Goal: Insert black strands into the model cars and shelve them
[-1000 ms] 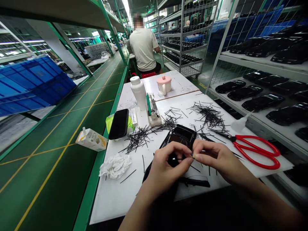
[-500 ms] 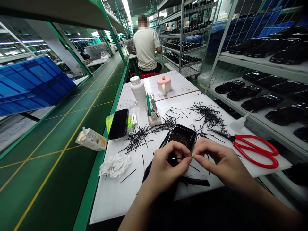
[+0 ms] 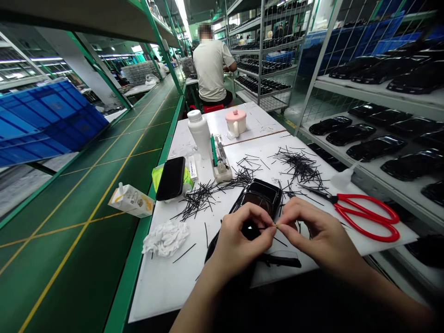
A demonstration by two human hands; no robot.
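Note:
Both hands meet fingertip to fingertip over a black model car [image 3: 262, 192] on the white table [image 3: 163, 286]. My left hand [image 3: 248, 236] pinches a thin black strip between thumb and forefinger. Touching its fingertips, my right hand [image 3: 305, 229] is pinched too; what lies between its fingers is too small to make out. My hands hide part of the car. Below them lies a loose black part [image 3: 282, 261] with a clear piece. Heaps of thin black strips [image 3: 199, 200] are spread around the car. Red-handled scissors [image 3: 367, 217] rest to the right of my right hand.
A phone [image 3: 170, 178], crumpled tissue [image 3: 166, 239], drink carton [image 3: 132, 201], white bottle [image 3: 199, 134], tool holder [image 3: 221, 162] and pink-lidded cup [image 3: 236, 122] stand or lie around. Left runs a green conveyor [image 3: 86, 203]. Racks of black cars [image 3: 376, 147] stand right. A person [image 3: 210, 69] sits ahead.
The person ahead has raised a forearm slightly. The green conveyor's yellow lines have shifted. My hands stay pinched together in nearly the same place.

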